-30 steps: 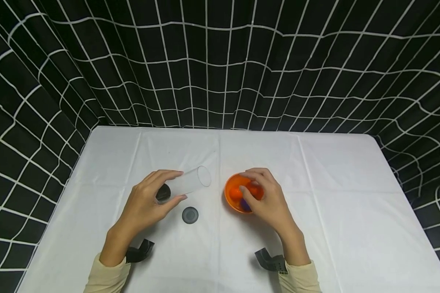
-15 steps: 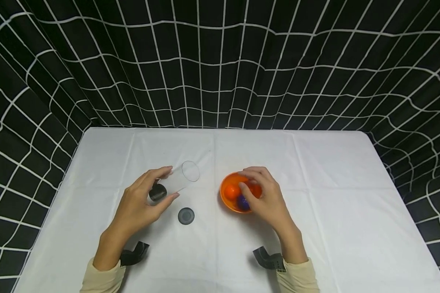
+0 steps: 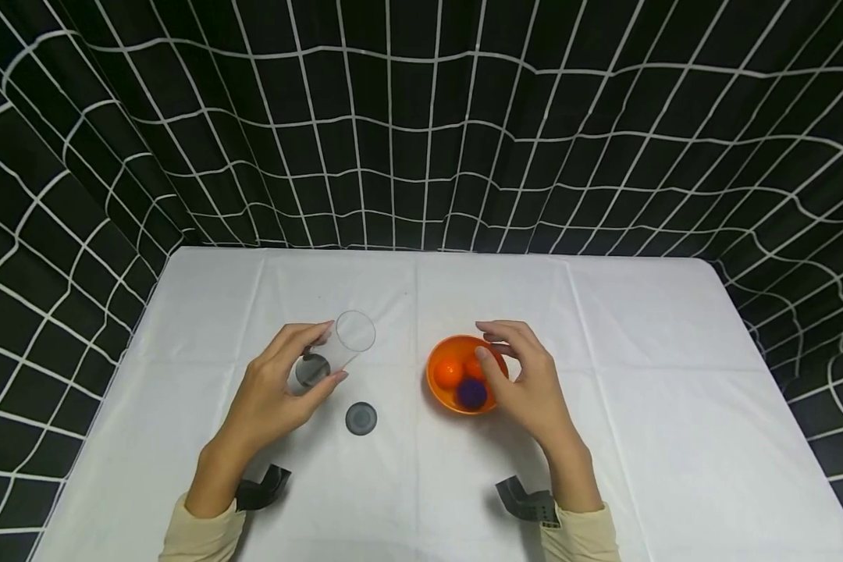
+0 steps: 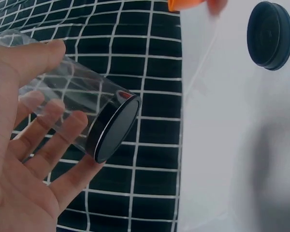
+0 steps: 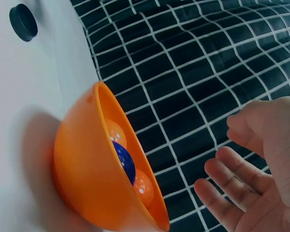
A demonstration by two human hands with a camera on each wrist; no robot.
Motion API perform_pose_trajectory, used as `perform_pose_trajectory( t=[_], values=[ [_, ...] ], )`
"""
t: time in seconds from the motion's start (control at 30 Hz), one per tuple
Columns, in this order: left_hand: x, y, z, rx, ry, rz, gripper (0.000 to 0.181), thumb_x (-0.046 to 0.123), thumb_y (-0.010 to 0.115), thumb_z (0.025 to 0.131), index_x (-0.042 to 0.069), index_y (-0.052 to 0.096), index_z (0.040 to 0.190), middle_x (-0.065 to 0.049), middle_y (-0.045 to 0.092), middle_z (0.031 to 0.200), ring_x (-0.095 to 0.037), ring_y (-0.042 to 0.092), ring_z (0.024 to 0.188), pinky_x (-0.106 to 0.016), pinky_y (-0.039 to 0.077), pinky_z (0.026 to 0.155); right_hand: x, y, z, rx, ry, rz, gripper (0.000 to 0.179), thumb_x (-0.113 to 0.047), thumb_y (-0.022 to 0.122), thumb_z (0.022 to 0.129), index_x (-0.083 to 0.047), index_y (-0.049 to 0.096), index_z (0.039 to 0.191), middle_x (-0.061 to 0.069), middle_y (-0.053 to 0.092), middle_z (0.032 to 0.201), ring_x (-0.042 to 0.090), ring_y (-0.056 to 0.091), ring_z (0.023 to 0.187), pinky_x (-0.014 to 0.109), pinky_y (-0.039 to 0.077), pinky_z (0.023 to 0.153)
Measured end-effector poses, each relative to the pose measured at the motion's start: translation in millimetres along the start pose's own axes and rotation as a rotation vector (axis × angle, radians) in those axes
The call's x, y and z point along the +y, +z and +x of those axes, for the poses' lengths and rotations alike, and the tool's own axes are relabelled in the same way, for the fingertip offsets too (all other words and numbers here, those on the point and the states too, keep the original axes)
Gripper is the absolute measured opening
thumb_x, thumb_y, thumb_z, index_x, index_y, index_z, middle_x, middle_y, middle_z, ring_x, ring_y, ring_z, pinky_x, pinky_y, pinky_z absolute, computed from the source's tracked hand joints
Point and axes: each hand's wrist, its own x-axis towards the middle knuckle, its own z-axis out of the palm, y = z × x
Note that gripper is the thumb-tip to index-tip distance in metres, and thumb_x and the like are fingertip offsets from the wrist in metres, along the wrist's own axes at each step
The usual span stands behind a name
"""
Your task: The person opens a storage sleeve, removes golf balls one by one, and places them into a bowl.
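My left hand (image 3: pixel 270 394) grips a clear cylindrical container (image 4: pixel 79 89), tilted, its open rim facing up and away. Its black base (image 4: pixel 113 130) shows in the left wrist view. On the cloth beside that hand lies a round dark grey lid (image 3: pixel 361 419). My right hand (image 3: pixel 530 382) hovers at the right edge of an orange bowl (image 5: pixel 82 159), fingers loosely bent with nothing between them. In the bowl sit an orange ball (image 3: pixel 449 373), a dark blue ball (image 3: pixel 471 394) and another orange ball (image 5: pixel 143 188), partly hidden by the bowl's wall in the right wrist view.
A white cloth covers the table (image 3: pixel 646 375). Black curtain with a white grid (image 3: pixel 421 140) rises behind and at both sides. Dark curved wrist mounts (image 3: pixel 527 499) stick out inward from both forearms, close to the cloth.
The clear container has tipped more upright in my left hand, its rim moving left. My right hand has drawn back slightly to the right, uncovering more of the balls. The head view has shifted a little.
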Motion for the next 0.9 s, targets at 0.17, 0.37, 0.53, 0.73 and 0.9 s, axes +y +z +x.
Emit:
perform_pose_trajectory(
  t=[0.17, 0.37, 0.53, 0.73, 0.9],
  values=[
    [-1.3, 2.9, 1.8, 0.009, -0.011, 0.009, 0.060, 0.013, 0.093, 0.079, 0.010, 0.067, 0.133, 0.000, 0.071, 0.125, -0.017, 0.071, 0.112, -0.028, 0.057, 0.094, 4, -7, 0.3, 0.022, 0.022, 0.005, 0.032, -0.001, 0.072, 0.098, -0.004, 0.071, 0.129, 0.012, 0.069, 0.127, 0.030, 0.068, 0.113, 0.015, 0.054, 0.103],
    [-4.7, 6.6, 3.2, -0.005, -0.078, -0.028, 0.059, 0.011, 0.092, 0.080, 0.005, 0.062, 0.130, -0.006, 0.070, 0.121, -0.022, 0.071, 0.111, -0.036, 0.063, 0.091, 6, -11, 1.4, 0.025, 0.031, -0.010, 0.030, -0.002, 0.072, 0.098, -0.004, 0.072, 0.128, 0.011, 0.069, 0.127, 0.028, 0.068, 0.116, 0.013, 0.053, 0.104],
    [-10.4, 8.3, 0.1, -0.019, -0.151, -0.059, 0.059, 0.010, 0.092, 0.081, 0.004, 0.057, 0.128, -0.006, 0.070, 0.117, -0.025, 0.070, 0.112, -0.044, 0.065, 0.088, 5, -10, 2.8, 0.014, 0.016, -0.024, 0.028, -0.004, 0.072, 0.099, -0.005, 0.073, 0.126, 0.011, 0.070, 0.125, 0.027, 0.068, 0.118, 0.013, 0.053, 0.103],
    [-17.8, 11.7, -2.4, -0.083, -0.230, -0.105, 0.055, 0.008, 0.089, 0.084, 0.005, 0.055, 0.128, -0.009, 0.073, 0.122, -0.028, 0.073, 0.115, -0.045, 0.064, 0.095, 7, -10, 0.2, 0.008, 0.044, -0.044, 0.028, -0.003, 0.072, 0.098, -0.004, 0.072, 0.127, 0.010, 0.069, 0.126, 0.025, 0.068, 0.116, 0.012, 0.053, 0.103],
    [-25.2, 15.5, -4.4, -0.153, -0.290, -0.143, 0.054, 0.009, 0.088, 0.086, 0.007, 0.055, 0.129, -0.013, 0.074, 0.128, -0.031, 0.074, 0.118, -0.043, 0.062, 0.100, 9, -10, -2.0, 0.002, 0.063, -0.043, 0.031, -0.005, 0.073, 0.098, -0.003, 0.071, 0.129, 0.010, 0.068, 0.127, 0.025, 0.068, 0.116, 0.013, 0.053, 0.104]
  ],
)
